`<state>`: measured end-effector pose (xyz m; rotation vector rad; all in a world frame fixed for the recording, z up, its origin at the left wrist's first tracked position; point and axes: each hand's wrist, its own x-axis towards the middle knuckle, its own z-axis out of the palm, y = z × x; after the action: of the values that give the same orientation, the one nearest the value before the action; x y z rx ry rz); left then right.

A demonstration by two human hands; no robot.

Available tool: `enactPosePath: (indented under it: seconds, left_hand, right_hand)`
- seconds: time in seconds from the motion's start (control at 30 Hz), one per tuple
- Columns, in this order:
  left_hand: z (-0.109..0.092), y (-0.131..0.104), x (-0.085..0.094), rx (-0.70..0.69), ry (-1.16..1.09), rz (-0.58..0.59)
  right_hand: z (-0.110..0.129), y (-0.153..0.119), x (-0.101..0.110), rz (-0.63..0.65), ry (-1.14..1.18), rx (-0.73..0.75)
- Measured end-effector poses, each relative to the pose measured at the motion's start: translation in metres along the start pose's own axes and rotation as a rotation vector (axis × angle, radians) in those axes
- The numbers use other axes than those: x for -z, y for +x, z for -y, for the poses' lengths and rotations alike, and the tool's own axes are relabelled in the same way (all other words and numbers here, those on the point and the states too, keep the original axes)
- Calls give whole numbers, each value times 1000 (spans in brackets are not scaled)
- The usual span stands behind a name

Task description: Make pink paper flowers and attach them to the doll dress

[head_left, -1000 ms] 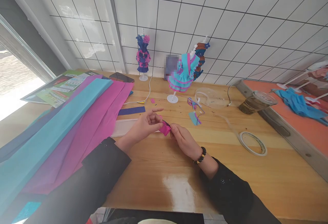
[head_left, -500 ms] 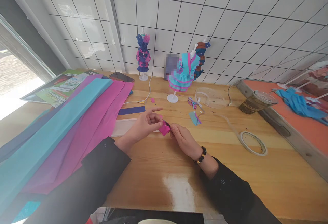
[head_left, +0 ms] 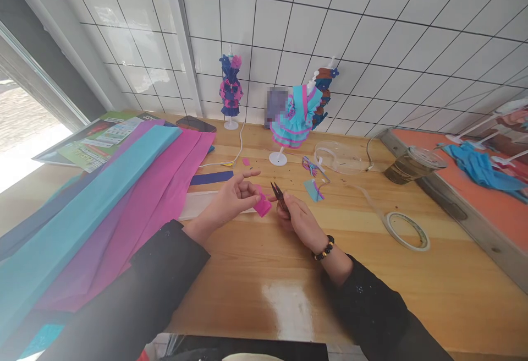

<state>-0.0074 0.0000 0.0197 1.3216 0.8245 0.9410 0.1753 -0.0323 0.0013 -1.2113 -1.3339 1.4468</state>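
Note:
My left hand (head_left: pixel 235 196) pinches a small folded piece of bright pink crepe paper (head_left: pixel 263 205) between thumb and fingers, over the middle of the table. Just to its right, my right hand (head_left: pixel 300 219) is closed around small dark scissors (head_left: pixel 279 193). Their pointed blades are slightly parted, aim up and left, and stand apart from the pink paper. The handles are mostly hidden in my palm. Under and behind my left hand lies a pale paper strip (head_left: pixel 198 205), with a dark blue strip (head_left: pixel 212 178) beyond it.
Large crepe paper sheets (head_left: pixel 136 185) cover the left side. Small dress forms wear a blue-pink dress (head_left: pixel 231 88) and a turquoise dress (head_left: pixel 303 110) at the back. Paper scraps (head_left: pixel 314 190), a tape roll (head_left: pixel 407 231) and a lidded cup (head_left: pixel 414 164) are on the right.
The scissors have come away from the pink paper, toward the right, and their blades now show parted. My left hand stays almost in place with the paper.

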Motion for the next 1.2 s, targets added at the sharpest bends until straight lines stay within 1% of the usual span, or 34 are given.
enactPosePath:
  seconds: [0.07, 0.13, 0.2, 0.27, 0.33, 0.4, 0.53, 0.6, 0.7, 0.73, 0.8, 0.87, 0.97, 1.1, 1.2]
  left_hand:
    - [2, 0, 0, 4, 15, 22]
    - [5, 0, -1, 8, 48, 65]
    - [9, -1, -1, 12, 90, 124]
    - [12, -1, -2, 14, 129, 168]
    - [15, -1, -2, 14, 159, 186]
    - [16, -2, -2, 14, 176, 189]
    - [11, -2, -1, 22, 152, 190]
    - [9, -2, -2, 21, 119, 151]
    - [11, 0, -3, 49, 70, 77]
    - [13, 1, -4, 77, 50, 76]
    - [19, 2, -7, 150, 8, 123]
    - [24, 3, -10, 167, -32, 138]
    - [29, 4, -13, 155, -21, 119]
    - [26, 3, -13, 119, 1, 58]
    - [22, 2, -13, 153, -15, 55]
  right_hand:
    - [2, 0, 1, 27, 77, -37]
    - [4, -1, 1, 62, 86, -62]
    - [6, -2, 0, 101, -6, -57]
    - [8, -3, -2, 125, -164, -2]
    - [9, -4, -3, 131, -283, 66]
    - [9, -4, -3, 128, -320, 98]
    - [8, -3, -2, 124, -320, 114]
    - [7, -2, -2, 91, -321, 124]
    - [5, -1, -2, -39, -317, 124]
    - [4, -1, -3, -90, -313, 118]
    - [1, 0, -4, -177, -293, 111]
    - [0, 1, -5, -226, -258, 118]
    - [-1, 2, -8, -249, -208, 131]
    - [0, 2, -9, -232, -153, 109]
    - [2, 1, -8, -210, -79, 58]
